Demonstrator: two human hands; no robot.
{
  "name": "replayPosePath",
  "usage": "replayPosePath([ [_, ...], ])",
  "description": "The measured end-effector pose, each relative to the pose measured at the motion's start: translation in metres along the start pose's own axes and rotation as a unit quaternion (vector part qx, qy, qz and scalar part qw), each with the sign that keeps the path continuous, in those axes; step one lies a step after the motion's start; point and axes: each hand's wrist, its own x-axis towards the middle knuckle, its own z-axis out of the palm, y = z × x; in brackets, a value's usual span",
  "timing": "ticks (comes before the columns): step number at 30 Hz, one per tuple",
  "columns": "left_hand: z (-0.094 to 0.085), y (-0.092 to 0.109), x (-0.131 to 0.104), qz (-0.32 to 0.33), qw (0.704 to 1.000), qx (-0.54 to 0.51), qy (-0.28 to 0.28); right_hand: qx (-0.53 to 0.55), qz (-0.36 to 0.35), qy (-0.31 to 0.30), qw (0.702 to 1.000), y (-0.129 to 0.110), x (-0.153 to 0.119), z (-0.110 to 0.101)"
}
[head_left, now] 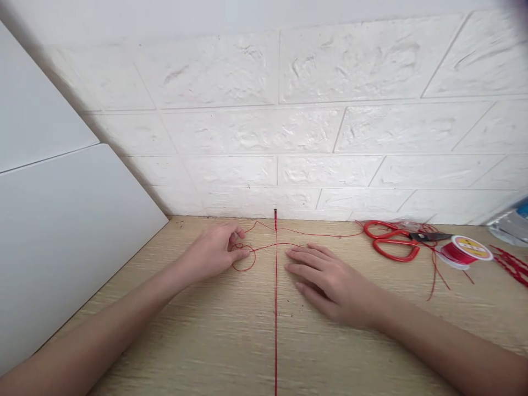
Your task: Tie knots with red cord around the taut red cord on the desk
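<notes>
A taut red cord (276,319) runs from a small dark peg (275,210) at the wall's foot straight down out of view, with a short knotted stretch near the peg. A thinner red thread (284,243) crosses it between the hands. On the left, my left hand (220,247) has its fingers curled around that thread, which forms a small loop at the fingertips. My right hand (324,278) lies palm down right of the cord, fingers spread; the thread's end meets its index finger.
Red-handled scissors (394,248), a spool of red thread (466,252) and braided red cord (511,264) lie at the right. A white brick-pattern wall (309,129) stands behind. White panels (74,220) border the left side.
</notes>
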Motion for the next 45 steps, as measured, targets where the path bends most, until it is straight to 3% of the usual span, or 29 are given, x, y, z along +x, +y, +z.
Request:
replayPosePath([
  [5,-0.005,0.0,-0.001,-0.034,0.998,0.036,0.031,0.0,0.006,-0.003,1.0,0.0,0.0,0.001],
  [8,-0.004,0.0,-0.001,-0.017,0.999,0.028,0.033,0.003,0.002,-0.001,1.0,0.0,0.0,0.0],
  [19,0.002,-0.002,0.001,0.0,0.999,-0.046,-0.026,0.011,-0.008,0.006,1.0,-0.002,0.003,-0.004],
  [28,-0.04,0.029,-0.012,-0.02,0.994,-0.107,-0.008,0.026,-0.01,0.015,1.0,-0.001,0.004,-0.004],
  [33,-0.046,0.047,-0.022,-0.01,0.982,-0.188,-0.003,0.047,-0.003,0.039,0.998,-0.001,0.005,-0.004],
  [40,-0.034,0.085,-0.028,0.046,0.955,-0.291,0.045,0.079,0.072,0.121,0.987,0.007,0.005,0.002],
  [43,-0.021,0.095,-0.028,0.098,0.936,-0.338,0.004,0.086,0.15,0.155,0.973,0.016,0.004,0.004],
  [45,-0.011,0.093,-0.025,0.125,0.94,-0.317,-0.017,0.101,0.205,0.18,0.957,0.021,0.004,0.005],
])
